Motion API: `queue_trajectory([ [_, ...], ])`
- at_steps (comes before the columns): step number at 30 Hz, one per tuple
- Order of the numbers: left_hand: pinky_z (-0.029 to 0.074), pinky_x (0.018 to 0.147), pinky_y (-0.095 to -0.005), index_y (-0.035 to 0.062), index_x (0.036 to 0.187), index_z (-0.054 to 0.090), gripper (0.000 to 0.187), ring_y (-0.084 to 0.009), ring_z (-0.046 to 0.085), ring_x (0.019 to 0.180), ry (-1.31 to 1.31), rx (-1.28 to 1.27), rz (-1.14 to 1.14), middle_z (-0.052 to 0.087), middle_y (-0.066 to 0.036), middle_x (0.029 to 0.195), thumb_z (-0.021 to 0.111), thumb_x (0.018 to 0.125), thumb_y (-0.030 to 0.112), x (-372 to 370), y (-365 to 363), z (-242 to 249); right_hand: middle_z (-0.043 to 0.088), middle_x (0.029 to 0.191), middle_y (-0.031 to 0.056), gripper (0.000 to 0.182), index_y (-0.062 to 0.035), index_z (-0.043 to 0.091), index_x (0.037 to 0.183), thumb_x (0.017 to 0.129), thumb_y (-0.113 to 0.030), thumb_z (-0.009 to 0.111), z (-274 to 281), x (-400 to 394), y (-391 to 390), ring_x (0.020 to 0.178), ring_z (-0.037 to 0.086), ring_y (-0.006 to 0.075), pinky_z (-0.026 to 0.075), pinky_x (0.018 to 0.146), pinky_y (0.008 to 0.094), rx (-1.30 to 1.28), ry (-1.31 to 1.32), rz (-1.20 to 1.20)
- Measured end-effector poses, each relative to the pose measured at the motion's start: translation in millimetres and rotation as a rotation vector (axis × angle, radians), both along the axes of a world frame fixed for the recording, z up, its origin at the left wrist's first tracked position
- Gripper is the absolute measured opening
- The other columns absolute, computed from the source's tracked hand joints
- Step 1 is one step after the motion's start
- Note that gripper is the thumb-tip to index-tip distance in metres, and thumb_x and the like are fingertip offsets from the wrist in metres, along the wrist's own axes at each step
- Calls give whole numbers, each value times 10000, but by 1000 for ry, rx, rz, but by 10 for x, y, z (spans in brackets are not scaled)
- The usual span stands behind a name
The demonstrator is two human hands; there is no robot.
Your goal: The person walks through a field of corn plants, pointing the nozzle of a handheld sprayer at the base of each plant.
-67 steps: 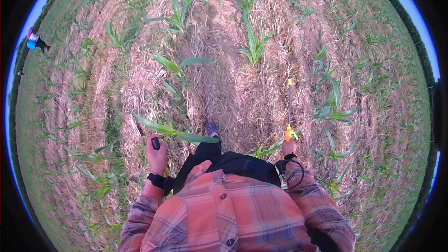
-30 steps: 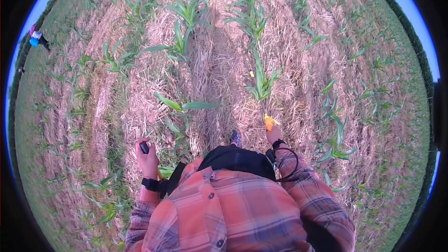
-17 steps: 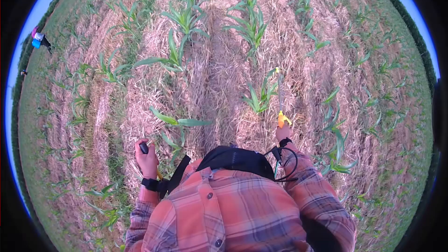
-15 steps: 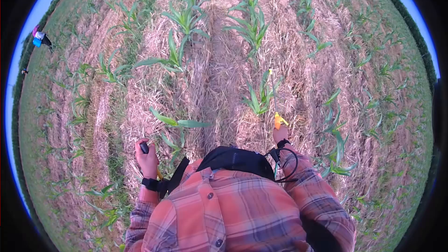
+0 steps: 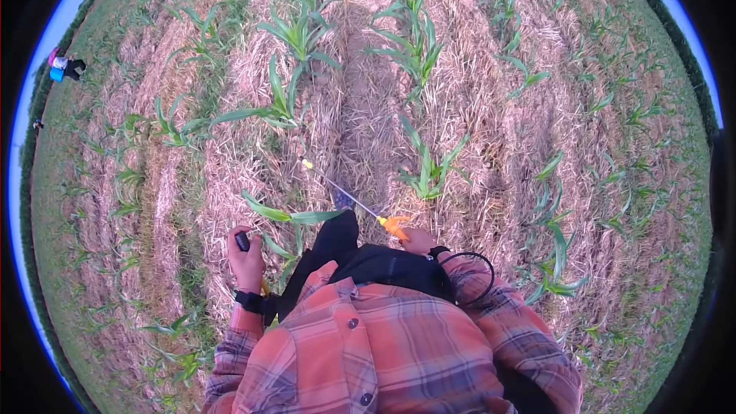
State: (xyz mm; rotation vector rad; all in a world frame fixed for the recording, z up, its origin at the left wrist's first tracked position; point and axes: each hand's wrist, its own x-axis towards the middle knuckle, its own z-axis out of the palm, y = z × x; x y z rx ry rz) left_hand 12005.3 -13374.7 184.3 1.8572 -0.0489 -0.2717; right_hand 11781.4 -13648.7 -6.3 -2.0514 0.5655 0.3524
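My right hand point(image 5: 418, 241) grips the orange handle of a thin spray wand point(image 5: 345, 193) whose yellow tip points left and ahead, over the straw between two rows of young corn. A black hose loops from that handle to my wrist. My left hand point(image 5: 247, 261) is closed around a small black device point(image 5: 242, 241), held beside a low corn plant point(image 5: 285, 216). A black watch sits on my left wrist. A black strap and pack hang at my chest over a red plaid shirt.
Rows of young corn run away ahead through dry straw mulch; one plant point(image 5: 428, 170) stands just right of the wand. Another person point(image 5: 61, 67) with a blue item is far off at the upper left. Grass strips lie between the rows.
My right hand has swung the wand from pointing ahead over the right-hand corn plant to pointing left across the path. I have stepped forward. My left hand has stayed put.
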Motion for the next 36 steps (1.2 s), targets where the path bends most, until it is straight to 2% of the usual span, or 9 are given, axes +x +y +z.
queue_trajectory([
  [6,267,308,-198,100,899,462,190,-40,349,372,60,-8,-70,397,27,589,529,748,8,574,-446,-151,587,808,168,283,-93,544,932,720,-280,538,-181,175,-210,770,565,339,437,657,416,-43,78,-54],
  [11,272,305,-206,104,886,469,183,-43,335,353,4,-36,-84,361,41,533,536,744,9,1162,-585,-370,578,804,194,279,-67,549,934,718,-243,525,-38,234,-595,784,555,356,434,663,411,-148,136,-345],
  [15,275,322,-199,113,888,470,196,-37,347,382,114,14,-94,377,42,560,543,740,6,1503,-829,-98,576,807,207,301,-42,551,925,706,-248,539,-13,244,-856,799,551,362,435,668,402,-313,270,-655],
  [19,273,305,-203,118,895,462,184,-38,341,365,137,-87,-94,369,34,559,545,756,32,1863,-910,-147,577,829,217,315,-34,550,926,711,-265,545,97,343,-1135,810,552,364,439,683,412,-477,384,-676],
  [21,274,306,-201,117,892,462,181,-37,344,372,159,-73,-106,369,33,567,545,756,31,2009,-954,-115,583,807,213,318,-29,547,923,716,-271,550,164,455,-1211,782,565,356,445,670,421,-411,456,-945],
  [24,286,307,-197,112,883,458,176,-41,354,378,195,-64,-116,378,28,585,541,754,26,2159,-1007,-81,588,757,205,314,-25,553,904,719,-278,550,281,678,-1250,733,578,346,450,641,417,-601,505,-851],
  [28,289,305,-197,108,894,452,185,-45,343,361,180,-107,-94,381,27,586,539,754,24,2320,-1027,-48,591,756,197,291,-22,568,845,720,-283,537,248,1014,-1300,720,579,344,445,635,429,-403,486,-776],
  [30,289,305,-196,108,900,451,190,-45,340,359,183,-142,-79,381,28,582,538,754,23,2377,-1007,-16,593,747,188,272,-19,575,810,714,-272,541,297,1277,-1220,716,578,339,442,635,436,-588,432,-647],
  [36,284,298,-192,109,905,450,192,-40,349,361,185,-149,-24,383,29,576,536,758,19,2490,-942,-58,591,783,171,365,-46,570,886,705,-362,543,218,1841,-1266,752,572,322,440,662,392,-257,250,-251],
])
